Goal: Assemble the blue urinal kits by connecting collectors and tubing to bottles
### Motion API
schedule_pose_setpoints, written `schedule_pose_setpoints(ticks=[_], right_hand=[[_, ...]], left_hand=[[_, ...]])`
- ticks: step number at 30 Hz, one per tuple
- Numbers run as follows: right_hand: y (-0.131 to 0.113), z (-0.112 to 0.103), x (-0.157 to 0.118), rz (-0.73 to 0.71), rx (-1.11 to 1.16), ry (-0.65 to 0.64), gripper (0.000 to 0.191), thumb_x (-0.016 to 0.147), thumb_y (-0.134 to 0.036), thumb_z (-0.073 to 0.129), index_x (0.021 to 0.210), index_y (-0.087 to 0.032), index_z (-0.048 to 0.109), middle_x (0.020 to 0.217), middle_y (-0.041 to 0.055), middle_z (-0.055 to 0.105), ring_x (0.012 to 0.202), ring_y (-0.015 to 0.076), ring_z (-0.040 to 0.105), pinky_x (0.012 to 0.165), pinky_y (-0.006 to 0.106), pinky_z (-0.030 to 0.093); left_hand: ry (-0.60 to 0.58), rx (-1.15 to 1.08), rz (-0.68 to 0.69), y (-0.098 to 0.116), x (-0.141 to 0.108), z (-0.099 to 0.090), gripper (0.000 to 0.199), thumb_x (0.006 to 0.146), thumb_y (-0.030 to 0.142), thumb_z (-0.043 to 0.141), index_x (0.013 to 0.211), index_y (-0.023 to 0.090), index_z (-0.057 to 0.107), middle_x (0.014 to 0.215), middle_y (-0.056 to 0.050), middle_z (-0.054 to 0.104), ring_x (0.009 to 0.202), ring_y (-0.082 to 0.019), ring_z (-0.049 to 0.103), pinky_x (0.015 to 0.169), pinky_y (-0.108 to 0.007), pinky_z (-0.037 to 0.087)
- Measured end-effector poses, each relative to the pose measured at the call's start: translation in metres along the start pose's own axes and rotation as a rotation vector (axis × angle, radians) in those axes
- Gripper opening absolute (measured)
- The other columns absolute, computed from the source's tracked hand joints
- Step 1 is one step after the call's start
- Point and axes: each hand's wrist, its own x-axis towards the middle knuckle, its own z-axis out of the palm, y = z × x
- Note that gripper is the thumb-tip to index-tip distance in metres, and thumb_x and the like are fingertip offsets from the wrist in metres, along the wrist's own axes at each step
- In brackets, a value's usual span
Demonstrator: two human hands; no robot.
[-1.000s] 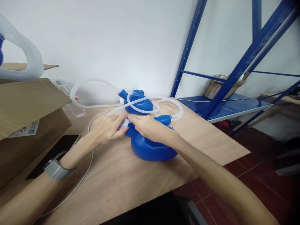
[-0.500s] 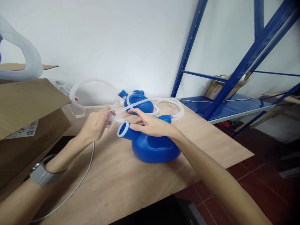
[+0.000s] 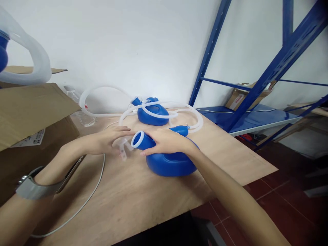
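A blue plastic urinal bottle (image 3: 170, 165) lies on its side on the wooden table, its pale-rimmed mouth facing left. My right hand (image 3: 167, 140) is wrapped over its neck, thumb near the mouth and fingers behind. Left of the mouth, my left hand (image 3: 109, 140) holds a clear plastic fitting (image 3: 123, 149) between thumb and fingers; motion blurs the fitting and thumb tip. A translucent hose (image 3: 123, 116) loops down behind my left fingers, where its end is hidden. The hose also curves around to a blue end piece (image 3: 180, 130) behind the bottle.
A second blue urinal bottle (image 3: 153, 116) stands by the wall. At left are an open cardboard box (image 3: 33, 106), another coiled hose (image 3: 42, 68) and a clear water bottle (image 3: 85, 118). A white cable (image 3: 96, 186) crosses the table. Blue metal shelving (image 3: 207, 51) rises at right.
My left hand has turned and its fingers have straightened, with the clear fitting now lower beside the mouth. My right hand has settled further round the neck. The hose loop has shifted.
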Motion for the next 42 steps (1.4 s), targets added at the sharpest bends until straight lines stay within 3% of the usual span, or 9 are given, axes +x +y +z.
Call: schedule_pose_setpoints(ticks=[3,4,7,8,10,14,23,37,42], right_hand=[[0.004,0.000,0.002,-0.025,-0.023,0.017,0.057,0.086,-0.052,0.080,0.132,-0.022,0.064,0.126,0.0111,0.074,0.112,0.0327,0.069,0.092,0.042,0.052],[0.005,0.001,0.003,-0.025,-0.033,0.014,0.057,0.086,-0.053,0.080,0.130,-0.022,0.064,0.125,0.0108,0.074,0.111,0.0325,0.069,0.091,0.041,0.052],[0.007,0.000,0.006,0.001,-0.066,-0.043,0.054,0.086,-0.061,0.078,0.120,-0.021,0.067,0.115,0.0102,0.076,0.100,0.0315,0.071,0.083,0.040,0.052],[0.008,0.000,0.007,0.006,-0.075,-0.063,0.054,0.086,-0.064,0.076,0.117,-0.020,0.067,0.112,0.0102,0.076,0.098,0.0315,0.071,0.082,0.040,0.052],[0.007,-0.001,0.009,-0.003,-0.089,-0.076,0.055,0.087,-0.065,0.075,0.117,-0.019,0.067,0.113,0.0108,0.076,0.100,0.0319,0.070,0.083,0.040,0.051],[0.005,0.000,0.010,-0.021,-0.064,-0.031,0.052,0.086,-0.059,0.079,0.119,-0.022,0.067,0.114,0.0084,0.076,0.101,0.0301,0.071,0.084,0.038,0.050],[0.000,0.003,0.014,-0.017,-0.155,-0.068,0.048,0.087,-0.058,0.079,0.111,-0.018,0.065,0.107,0.0084,0.073,0.095,0.0272,0.069,0.078,0.034,0.047],[0.009,0.008,0.021,-0.091,-0.204,-0.041,0.046,0.085,-0.054,0.081,0.105,-0.018,0.063,0.105,0.0085,0.073,0.089,0.0254,0.069,0.072,0.033,0.046],[0.005,0.008,0.021,-0.090,-0.212,-0.049,0.047,0.086,-0.056,0.081,0.109,-0.018,0.064,0.104,0.0094,0.074,0.090,0.0270,0.070,0.074,0.034,0.048]], left_hand=[[-0.153,-0.012,0.035,0.004,0.000,0.001,0.074,0.079,0.048,0.072,0.150,0.034,0.057,0.167,-0.010,0.045,0.155,-0.039,0.038,0.115,-0.055,0.045],[-0.152,-0.037,0.034,0.009,0.000,-0.002,0.068,0.082,0.043,0.068,0.148,0.033,0.058,0.167,-0.010,0.046,0.154,-0.038,0.040,0.115,-0.055,0.044],[-0.089,-0.159,0.012,0.036,0.000,-0.022,0.038,0.090,0.036,0.057,0.125,0.029,0.071,0.137,-0.007,0.071,0.123,-0.028,0.067,0.103,-0.042,0.053],[-0.051,-0.178,-0.011,0.047,0.000,-0.029,0.026,0.093,0.039,0.057,0.108,0.027,0.074,0.117,-0.004,0.077,0.105,-0.025,0.072,0.094,-0.037,0.056],[0.060,-0.173,-0.013,0.068,0.000,-0.041,0.028,0.094,0.047,0.058,0.092,0.024,0.072,0.092,-0.003,0.076,0.083,-0.021,0.069,0.081,-0.034,0.055],[0.132,-0.201,0.020,0.092,0.000,-0.043,0.034,0.096,0.053,0.056,0.099,0.023,0.071,0.099,-0.004,0.075,0.087,-0.022,0.066,0.074,-0.032,0.052],[0.204,-0.291,-0.013,0.089,0.013,-0.010,0.045,0.102,0.053,0.052,0.070,0.021,0.052,0.065,0.003,0.053,0.060,-0.014,0.048,0.059,-0.029,0.037],[0.181,-0.380,0.121,0.080,0.015,-0.020,0.042,0.103,0.038,0.050,0.066,0.021,0.041,0.062,0.004,0.045,0.060,-0.012,0.040,0.057,-0.026,0.032],[0.173,-0.401,0.081,0.082,0.015,-0.022,0.042,0.100,0.037,0.053,0.063,0.020,0.043,0.060,0.005,0.045,0.057,-0.010,0.040,0.055,-0.024,0.033]])
